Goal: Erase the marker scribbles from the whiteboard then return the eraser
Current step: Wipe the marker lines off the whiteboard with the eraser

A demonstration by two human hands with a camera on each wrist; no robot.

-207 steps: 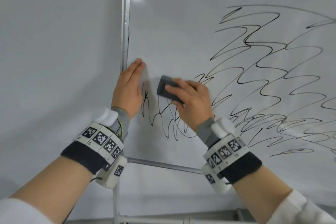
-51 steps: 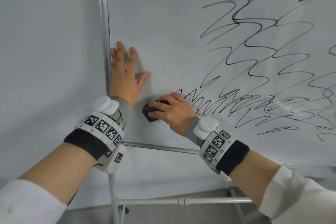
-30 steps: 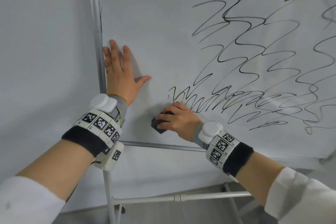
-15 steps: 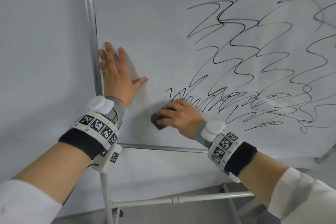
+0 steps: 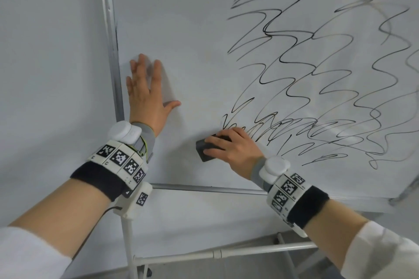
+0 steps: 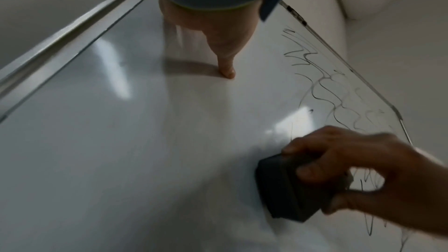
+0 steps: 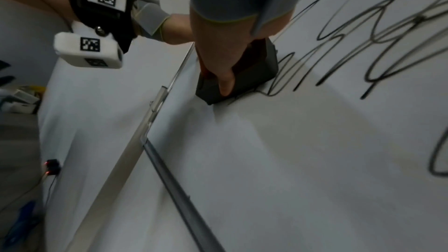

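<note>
No readable text anywhere; the wristbands point(image 5: 123, 159) bear only black-and-white square marker codes.

1. The head view looks forward and slightly down at the whiteboard point(image 5: 186, 29) from arm's reach.
2. The left wrist view skims the board's surface, close.
3. The right wrist view looks along the board's lower edge.
4. All three share the eraser point(image 5: 205, 150) and nearby scribbles point(image 5: 317, 88).

whiteboard point(image 5: 192, 29) stood on a metal-tube stand point(image 5: 226, 253), black marker scribbles point(image 5: 317, 88) all over its right side, dark eraser point(image 5: 205, 150) pressed flat against it at the scribbles' lower left edge
</note>
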